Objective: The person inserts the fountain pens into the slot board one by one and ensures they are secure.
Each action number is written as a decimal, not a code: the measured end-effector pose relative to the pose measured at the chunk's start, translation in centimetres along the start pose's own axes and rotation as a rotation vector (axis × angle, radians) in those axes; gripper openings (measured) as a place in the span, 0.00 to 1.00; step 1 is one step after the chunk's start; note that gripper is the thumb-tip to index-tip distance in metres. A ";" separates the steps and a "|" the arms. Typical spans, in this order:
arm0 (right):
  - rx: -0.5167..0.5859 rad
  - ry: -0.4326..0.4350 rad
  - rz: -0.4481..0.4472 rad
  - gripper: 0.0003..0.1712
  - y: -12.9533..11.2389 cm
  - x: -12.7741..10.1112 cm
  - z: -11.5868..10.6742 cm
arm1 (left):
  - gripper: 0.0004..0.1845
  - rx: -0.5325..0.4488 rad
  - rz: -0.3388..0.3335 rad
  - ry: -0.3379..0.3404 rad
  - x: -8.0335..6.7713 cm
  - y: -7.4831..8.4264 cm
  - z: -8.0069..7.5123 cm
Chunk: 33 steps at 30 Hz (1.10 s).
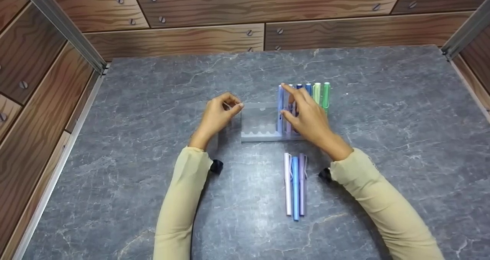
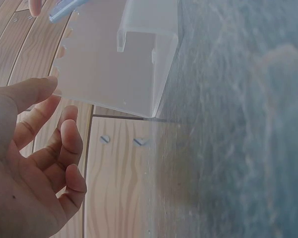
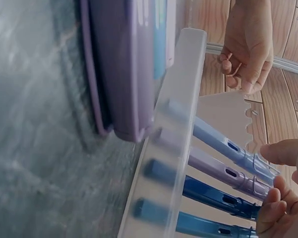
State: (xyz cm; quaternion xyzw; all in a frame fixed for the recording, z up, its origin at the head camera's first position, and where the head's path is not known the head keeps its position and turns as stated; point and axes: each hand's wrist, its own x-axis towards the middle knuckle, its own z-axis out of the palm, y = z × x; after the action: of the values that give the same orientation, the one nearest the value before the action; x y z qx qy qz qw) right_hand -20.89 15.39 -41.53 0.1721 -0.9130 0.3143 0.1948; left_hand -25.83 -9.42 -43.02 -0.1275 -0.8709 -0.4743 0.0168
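A frosted clear pen case (image 1: 257,123) lies flat mid-table, with several pens in its right-hand slots: a light blue pen (image 1: 280,110), a lilac one, blues and two green pens (image 1: 321,93). My right hand (image 1: 294,107) is on the light blue pen (image 3: 223,144), index tip at its top end and thumb against its side. My left hand (image 1: 220,112) is at the case's far left corner. Its thumb tip touches the case's edge (image 2: 119,64), and its fingers (image 2: 69,144) are loosely curled around nothing. The case's left slots are empty.
Three loose pens (image 1: 294,185), lilac, blue and mauve, lie side by side on the grey stone table (image 1: 383,110) in front of the case. Wood-grain walls (image 1: 199,7) close off the back and both sides. A metal rail (image 1: 65,26) runs along the left wall.
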 end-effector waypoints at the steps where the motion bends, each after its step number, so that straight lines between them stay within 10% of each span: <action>1: 0.006 -0.001 0.006 0.37 0.0 0.0 -0.1 | 0.08 0.001 0.000 0.000 0.0 0.0 0.0; 33: 0.329 -0.369 0.136 0.43 1.3 -5.9 -2.9 | 0.08 0.015 0.007 0.002 0.0 0.0 0.0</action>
State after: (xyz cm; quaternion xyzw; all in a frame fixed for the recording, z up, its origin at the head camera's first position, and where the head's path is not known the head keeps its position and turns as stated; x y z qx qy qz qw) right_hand -15.65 19.41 -42.82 0.1941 -0.8792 0.4342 -0.0274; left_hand -25.80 -9.42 -42.99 -0.1301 -0.8740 -0.4677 0.0206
